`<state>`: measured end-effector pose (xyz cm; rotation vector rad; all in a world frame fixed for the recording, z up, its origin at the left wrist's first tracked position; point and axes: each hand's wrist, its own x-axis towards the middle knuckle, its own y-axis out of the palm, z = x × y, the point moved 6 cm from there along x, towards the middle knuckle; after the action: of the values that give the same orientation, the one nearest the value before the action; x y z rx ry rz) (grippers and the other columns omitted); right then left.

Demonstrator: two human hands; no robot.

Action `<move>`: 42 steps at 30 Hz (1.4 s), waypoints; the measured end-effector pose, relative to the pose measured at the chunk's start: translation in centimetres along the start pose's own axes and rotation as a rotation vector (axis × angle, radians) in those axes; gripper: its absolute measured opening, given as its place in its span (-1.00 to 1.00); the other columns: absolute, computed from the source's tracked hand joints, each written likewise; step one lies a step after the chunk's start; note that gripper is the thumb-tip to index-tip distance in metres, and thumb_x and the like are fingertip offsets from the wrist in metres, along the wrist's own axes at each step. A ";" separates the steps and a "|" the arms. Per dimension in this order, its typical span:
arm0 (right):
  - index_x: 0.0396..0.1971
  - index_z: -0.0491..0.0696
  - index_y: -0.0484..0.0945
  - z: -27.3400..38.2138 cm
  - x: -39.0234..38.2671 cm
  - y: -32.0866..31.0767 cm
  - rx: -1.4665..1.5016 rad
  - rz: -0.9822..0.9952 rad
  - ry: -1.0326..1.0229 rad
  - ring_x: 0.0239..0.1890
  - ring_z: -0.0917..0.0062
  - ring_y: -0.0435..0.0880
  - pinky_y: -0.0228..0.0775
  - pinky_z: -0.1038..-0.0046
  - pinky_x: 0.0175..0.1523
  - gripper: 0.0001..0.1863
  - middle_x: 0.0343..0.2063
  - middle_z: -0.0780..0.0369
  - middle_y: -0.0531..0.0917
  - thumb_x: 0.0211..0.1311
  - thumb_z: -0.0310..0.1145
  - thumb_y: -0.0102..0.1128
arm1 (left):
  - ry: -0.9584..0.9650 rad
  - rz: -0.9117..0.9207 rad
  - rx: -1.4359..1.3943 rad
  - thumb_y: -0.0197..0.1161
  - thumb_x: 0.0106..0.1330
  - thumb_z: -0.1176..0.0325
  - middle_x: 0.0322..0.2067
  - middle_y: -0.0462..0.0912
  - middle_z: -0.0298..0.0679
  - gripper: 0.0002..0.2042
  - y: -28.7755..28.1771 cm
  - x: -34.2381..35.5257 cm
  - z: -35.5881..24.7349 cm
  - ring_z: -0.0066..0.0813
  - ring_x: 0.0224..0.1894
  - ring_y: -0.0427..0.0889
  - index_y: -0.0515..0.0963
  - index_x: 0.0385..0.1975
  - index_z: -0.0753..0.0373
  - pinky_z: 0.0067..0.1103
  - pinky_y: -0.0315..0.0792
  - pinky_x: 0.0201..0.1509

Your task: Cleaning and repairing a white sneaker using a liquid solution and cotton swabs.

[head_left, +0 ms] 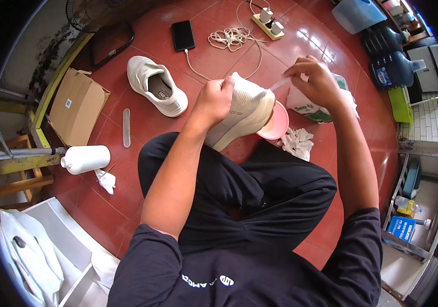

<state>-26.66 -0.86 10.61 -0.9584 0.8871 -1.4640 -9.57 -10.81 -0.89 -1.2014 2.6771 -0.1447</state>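
Note:
My left hand [215, 103] is closed on the upper edge of a pale cream sneaker [239, 113], holding it tilted above my lap. My right hand [315, 82] pinches a slim, translucent whitish tool [281, 84]. The tool's far end meets the sneaker near one end of its sole; its exact kind is unclear. Partly hidden behind the sneaker is a pink bowl [282, 124] with pale contents. Crumpled white tissues [298, 144] lie beside the bowl. A matching sneaker [156, 86] rests on the red tiled floor, farther left.
A tissue pack [305, 106] sits below my right hand. Leftward are a clear narrow strip [126, 128], a white bottle [87, 159] on its side and a cardboard box [78, 107]. Farther off, a phone [183, 36], coiled cable [232, 39] and power strip [268, 27] lie on the floor.

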 end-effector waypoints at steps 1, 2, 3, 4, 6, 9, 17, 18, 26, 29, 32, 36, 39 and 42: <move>-0.39 -0.04 0.70 -0.7 0.2 -0.3 0.074 -0.004 0.108 -0.24 0.40 0.56 0.31 0.29 0.05 -0.83 -0.48 0.24 0.61 -0.03 -0.45 0.20 | -0.010 -0.003 -0.004 -0.09 0.44 0.10 -0.51 0.59 0.10 -0.52 0.0 0.0 0.0 -0.22 -0.39 0.62 0.51 -0.44 0.47 -0.35 0.42 -0.21; -0.39 -0.06 0.70 0.1 -0.1 0.9 0.099 0.055 0.043 -0.28 0.37 0.56 0.37 0.32 -0.04 -0.83 -0.46 0.21 0.63 -0.04 -0.47 0.21 | -0.011 0.002 -0.003 -0.09 0.44 0.10 -0.51 0.59 0.10 -0.52 0.0 -0.1 0.2 -0.22 -0.39 0.62 0.51 -0.44 0.47 -0.35 0.42 -0.21; -0.38 -0.08 0.69 1.5 -0.4 1.3 -0.066 -0.005 -0.127 -0.33 0.34 0.57 0.42 0.35 -0.15 -0.82 -0.45 0.18 0.64 -0.05 -0.51 0.19 | -0.007 -0.001 -0.011 -0.09 0.44 0.10 -0.52 0.59 0.09 -0.52 0.0 -0.1 0.3 -0.22 -0.41 0.61 0.52 -0.44 0.47 -0.35 0.42 -0.22; -0.38 -0.08 0.69 0.9 -0.2 0.6 -0.019 -0.051 -0.108 -0.34 0.35 0.57 0.43 0.37 -0.18 -0.81 -0.45 0.18 0.63 -0.04 -0.51 0.18 | -0.003 -0.003 -0.019 -0.09 0.44 0.10 -0.52 0.59 0.08 -0.52 -0.1 -0.1 0.4 -0.22 -0.42 0.60 0.52 -0.43 0.47 -0.36 0.41 -0.22; -0.37 -0.08 0.69 -1.0 -0.4 -1.4 0.091 -0.163 0.032 -0.36 0.39 0.57 0.41 0.42 -0.25 -0.80 -0.46 0.19 0.63 -0.01 -0.50 0.14 | -0.008 -0.039 -0.030 -0.08 0.44 0.10 -0.53 0.60 0.03 -0.52 -1.0 0.2 1.3 -0.27 -0.43 0.58 0.52 -0.43 0.47 -0.37 0.41 -0.23; -0.32 -0.04 0.70 -6.5 -4.4 -3.5 0.187 -0.445 0.368 -0.47 0.40 0.59 0.40 0.45 -0.30 -0.79 -0.49 0.17 0.66 0.08 -0.45 0.10 | -0.037 -0.107 -0.107 -0.08 0.45 0.09 -0.54 0.59 -0.09 -0.52 -2.2 0.7 1.6 -0.40 -0.45 0.53 0.52 -0.43 0.47 -0.42 0.40 -0.27; -0.40 0.15 0.70 -10.4 -12.3 14.3 -0.275 -0.270 0.789 -0.14 0.34 0.58 0.28 0.11 -0.09 -0.85 -0.25 0.26 0.56 0.03 -0.26 0.17 | -0.078 -0.174 -0.308 -0.13 0.50 0.10 -0.46 0.58 -0.31 -0.52 -3.6 0.8 1.2 -0.61 -0.42 0.44 0.56 -0.36 0.43 -0.60 0.36 -0.27; -0.40 0.16 0.70 -10.1 -12.2 15.0 -0.301 -0.278 0.791 -0.14 0.35 0.57 0.27 0.13 -0.10 -0.85 -0.24 0.26 0.56 0.03 -0.27 0.17 | -0.100 -0.147 -0.351 -0.14 0.51 0.10 -0.41 0.60 -0.30 -0.53 -3.5 0.6 0.8 -0.63 -0.38 0.47 0.57 -0.34 0.40 -0.62 0.37 -0.22; -0.37 0.17 0.69 -10.3 -12.1 17.1 -0.406 -0.302 0.722 -0.16 0.38 0.54 0.23 0.17 -0.11 -0.82 -0.24 0.29 0.51 0.00 -0.33 0.18 | -0.121 -0.091 -0.373 -0.11 0.49 0.10 -0.38 0.63 -0.28 -0.55 -2.5 0.4 0.0 -0.63 -0.36 0.52 0.58 -0.32 0.39 -0.62 0.39 -0.21; -0.37 0.17 0.69 -10.0 -11.9 17.1 -0.439 -0.284 0.727 -0.17 0.38 0.54 0.23 0.17 -0.10 -0.82 -0.24 0.28 0.52 0.01 -0.33 0.16 | -0.144 -0.072 -0.370 -0.09 0.48 0.10 -0.38 0.63 -0.27 -0.55 -2.3 0.3 0.1 -0.62 -0.36 0.53 0.58 -0.31 0.40 -0.62 0.39 -0.20; -0.37 0.16 0.70 -10.3 -12.2 16.6 -0.415 -0.273 0.776 -0.15 0.38 0.55 0.23 0.17 -0.08 -0.82 -0.23 0.27 0.53 0.04 -0.30 0.14 | -0.137 -0.052 -0.407 -0.09 0.48 0.11 -0.38 0.63 -0.27 -0.56 -2.4 0.6 0.6 -0.61 -0.36 0.52 0.59 -0.31 0.40 -0.62 0.38 -0.20; -0.31 0.14 0.72 -10.4 -14.0 13.9 -0.117 -0.391 0.958 -0.10 0.35 0.56 0.24 0.13 0.00 -0.79 -0.20 0.24 0.54 0.11 -0.25 0.12 | -0.153 0.002 -0.394 -0.08 0.47 0.10 -0.40 0.63 -0.28 -0.56 -2.0 0.4 1.0 -0.61 -0.37 0.52 0.59 -0.33 0.38 -0.62 0.38 -0.23; -0.29 0.04 0.72 -11.1 -14.5 9.7 0.171 -0.612 0.687 -0.28 0.44 0.62 0.40 0.37 -0.15 -0.78 -0.33 0.19 0.64 0.08 -0.33 0.17 | -0.137 0.039 -0.396 -0.07 0.47 0.09 -0.44 0.62 -0.29 -0.54 -0.9 0.8 0.8 -0.61 -0.40 0.50 0.60 -0.36 0.40 -0.60 0.37 -0.27; -0.30 -0.09 0.70 -6.5 -10.9 4.9 0.489 -0.549 0.687 -0.48 0.74 0.49 0.34 0.60 -0.35 -0.79 -0.56 0.26 0.64 0.07 -0.44 0.16 | -0.121 0.058 -0.251 -0.07 0.46 0.11 -0.48 0.61 -0.27 -0.54 -1.2 0.5 1.2 -0.60 -0.42 0.48 0.59 -0.36 0.44 -0.56 0.38 -0.24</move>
<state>-30.19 9.59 2.71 -0.3197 0.6927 -2.4243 -8.81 -11.99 -1.94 -1.1550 2.6789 0.2725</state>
